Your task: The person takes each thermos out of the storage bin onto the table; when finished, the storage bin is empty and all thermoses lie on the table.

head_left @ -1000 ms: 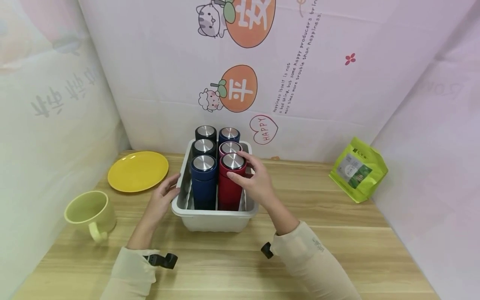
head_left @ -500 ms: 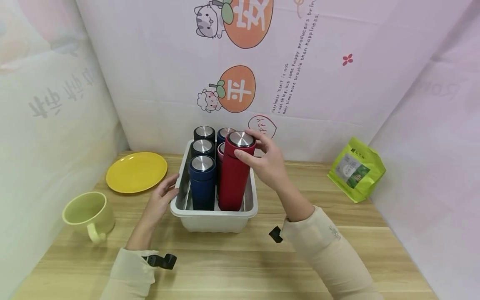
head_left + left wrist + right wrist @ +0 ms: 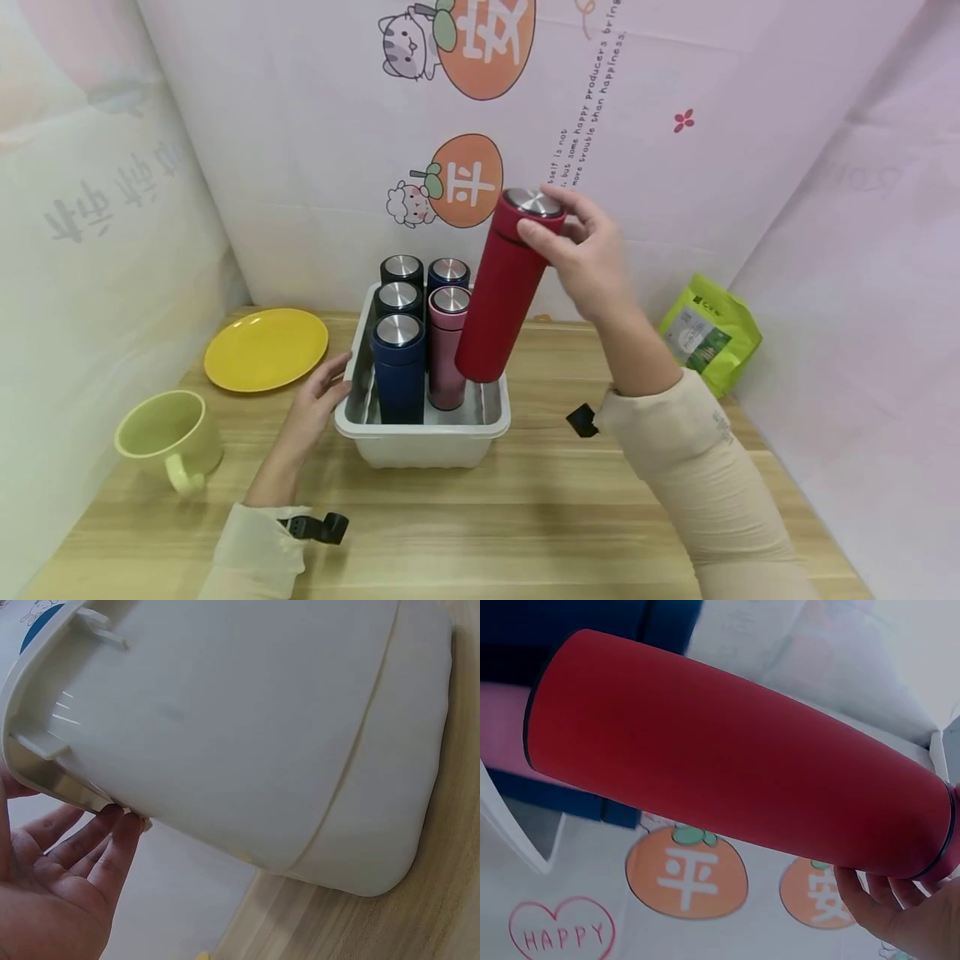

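Observation:
A red vacuum flask [image 3: 506,292] with a steel-topped lid is tilted above the right side of a white plastic bin [image 3: 423,450]. My right hand [image 3: 592,258] grips it near the lid; in the right wrist view its red body [image 3: 735,757] fills the middle. At the bin's left rim, my left hand [image 3: 318,400] holds the edge. The left wrist view shows its fingers [image 3: 109,847] against the rim, beside the bin's smooth wall [image 3: 240,735]. Several flasks stand upright inside, among them a blue flask [image 3: 400,375] in front and a pink flask [image 3: 447,354].
A yellow plate [image 3: 266,350] and a pale green mug [image 3: 171,437] are left of the bin on the wooden table [image 3: 465,542]. Far right, a green pouch [image 3: 712,333] leans near the side wall. A printed cloth wall [image 3: 645,183] rises behind.
My right hand has lifted the red flask up out of the bin and to the right, tilting it and uncovering the pink flask. My left hand stays at the rim.

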Demonstrator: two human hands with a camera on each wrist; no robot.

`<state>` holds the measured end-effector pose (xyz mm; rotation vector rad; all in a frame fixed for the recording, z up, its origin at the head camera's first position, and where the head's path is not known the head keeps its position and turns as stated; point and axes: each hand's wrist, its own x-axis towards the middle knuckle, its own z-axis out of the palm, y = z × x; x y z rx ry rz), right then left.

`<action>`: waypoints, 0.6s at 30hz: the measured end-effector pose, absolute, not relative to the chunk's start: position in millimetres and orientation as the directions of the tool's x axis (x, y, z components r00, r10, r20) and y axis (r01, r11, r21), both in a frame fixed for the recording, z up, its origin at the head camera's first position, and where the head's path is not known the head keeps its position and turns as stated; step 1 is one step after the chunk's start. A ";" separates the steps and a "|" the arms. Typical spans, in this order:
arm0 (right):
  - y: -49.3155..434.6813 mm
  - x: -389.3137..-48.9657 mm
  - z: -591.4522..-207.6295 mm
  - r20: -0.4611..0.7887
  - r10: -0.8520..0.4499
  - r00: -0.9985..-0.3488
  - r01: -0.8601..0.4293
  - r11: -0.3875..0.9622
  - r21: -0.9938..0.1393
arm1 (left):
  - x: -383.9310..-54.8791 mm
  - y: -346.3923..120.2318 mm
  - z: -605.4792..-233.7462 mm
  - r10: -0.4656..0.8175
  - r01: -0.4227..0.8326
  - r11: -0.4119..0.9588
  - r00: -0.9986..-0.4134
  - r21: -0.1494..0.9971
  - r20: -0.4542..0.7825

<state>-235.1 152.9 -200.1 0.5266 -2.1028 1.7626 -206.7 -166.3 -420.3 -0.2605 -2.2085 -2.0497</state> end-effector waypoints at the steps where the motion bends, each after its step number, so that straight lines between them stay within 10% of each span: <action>1: 156.1 -236.0 -196.5 0.489 -0.049 -0.871 -0.491 0.145 -0.859 | -206.6 -166.5 -420.2 0.047 0.204 0.072 -0.978 0.976 0.201; 8: 186.6 -247.6 -184.7 0.477 0.053 -0.877 -0.471 0.093 -0.877 | -206.1 -166.0 -419.6 0.050 0.213 0.063 -0.976 0.975 0.210; 18: 232.1 -269.4 -202.8 0.387 0.184 -0.903 -0.283 0.423 -0.861 | -205.3 -165.2 -419.5 0.047 0.227 0.054 -0.973 0.972 0.225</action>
